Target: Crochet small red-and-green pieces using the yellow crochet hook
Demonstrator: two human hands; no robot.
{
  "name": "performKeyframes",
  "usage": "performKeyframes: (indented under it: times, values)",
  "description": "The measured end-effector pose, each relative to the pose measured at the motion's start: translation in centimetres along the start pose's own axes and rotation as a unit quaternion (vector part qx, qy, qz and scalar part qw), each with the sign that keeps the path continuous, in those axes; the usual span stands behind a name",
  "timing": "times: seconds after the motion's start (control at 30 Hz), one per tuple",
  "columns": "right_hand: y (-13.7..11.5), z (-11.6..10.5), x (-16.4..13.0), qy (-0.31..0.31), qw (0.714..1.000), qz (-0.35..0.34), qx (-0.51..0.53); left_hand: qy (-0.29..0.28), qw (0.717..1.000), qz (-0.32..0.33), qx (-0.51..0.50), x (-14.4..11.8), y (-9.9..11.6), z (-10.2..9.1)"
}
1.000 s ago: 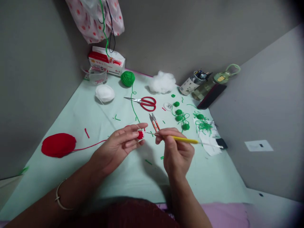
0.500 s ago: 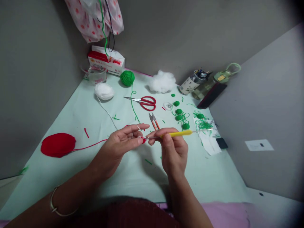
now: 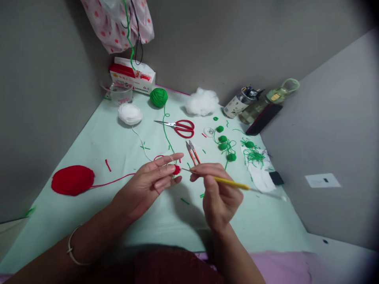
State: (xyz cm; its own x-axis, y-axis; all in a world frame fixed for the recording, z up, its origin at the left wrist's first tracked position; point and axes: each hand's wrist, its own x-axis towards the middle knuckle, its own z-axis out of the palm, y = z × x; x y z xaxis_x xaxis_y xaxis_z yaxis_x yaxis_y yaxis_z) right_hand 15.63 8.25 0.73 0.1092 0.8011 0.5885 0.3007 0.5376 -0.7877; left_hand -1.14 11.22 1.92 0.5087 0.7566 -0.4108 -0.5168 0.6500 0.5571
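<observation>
– What's she got in her hands from where you stand?

– The left hand (image 3: 148, 185) pinches a small red crocheted piece (image 3: 176, 169) at its fingertips, held above the pale green desk (image 3: 97, 142). The right hand (image 3: 220, 193) is closed around a yellow-handled crochet hook (image 3: 231, 182), its metal tip pointing at the red piece, right beside it.

– And the yarn?

– A red strand runs from the left hand to the red yarn ball (image 3: 72, 180) lying well off to the left. Just beyond the hands lie small orange thread snips (image 3: 192, 152), then red-handled scissors (image 3: 180, 127). Farther back sit a green yarn ball (image 3: 158, 97), a white yarn ball (image 3: 130, 114) and a tuft of white stuffing (image 3: 202, 101). Little green crocheted bits (image 3: 223, 142) are scattered to the right
</observation>
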Motion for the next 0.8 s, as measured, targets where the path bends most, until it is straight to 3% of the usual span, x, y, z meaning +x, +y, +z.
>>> performKeyframes:
  times: [0.07, 0.17, 0.27, 0.4, 0.5, 0.6, 0.7, 0.8]
  values:
    - [0.2, 0.2, 0.4, 0.006, 0.996, 0.058, 0.074, -0.006, 0.999, 0.023, 0.023, 0.0, 0.1, 0.0]
    - [0.4, 0.6, 0.5, -0.017, 0.995, 0.072, 0.068, 0.001, 0.993, 0.075, 0.093, 0.1, -0.2, 0.0]
    - [0.4, 0.8, 0.0, -0.029, 0.999, 0.015, -0.021, 0.027, 0.987, 0.106, 0.121, 0.4, -0.5, 0.0]
    - [0.2, 0.2, -0.5, -0.053, 0.984, -0.088, -0.146, 0.012, 0.998, 0.042, 0.043, 0.7, -0.4, 0.0]
    - [0.2, -0.1, 0.1, -0.012, 0.999, -0.021, -0.044, 0.012, 1.000, 0.007, -0.004, 0.7, 0.0, -0.2]
    - [0.2, 0.0, 0.7, 0.006, 0.995, 0.063, 0.080, 0.024, 0.997, 0.053, 0.041, 0.7, 0.0, -0.2]
    - [0.3, 0.3, 0.8, -0.021, 0.992, 0.082, 0.093, 0.025, 0.988, 0.094, 0.116, 0.5, -0.3, -0.1]
    - [0.6, 0.3, 0.6, -0.003, 0.982, 0.132, 0.136, 0.021, 0.986, 0.087, 0.141, 0.3, -0.3, 0.0]
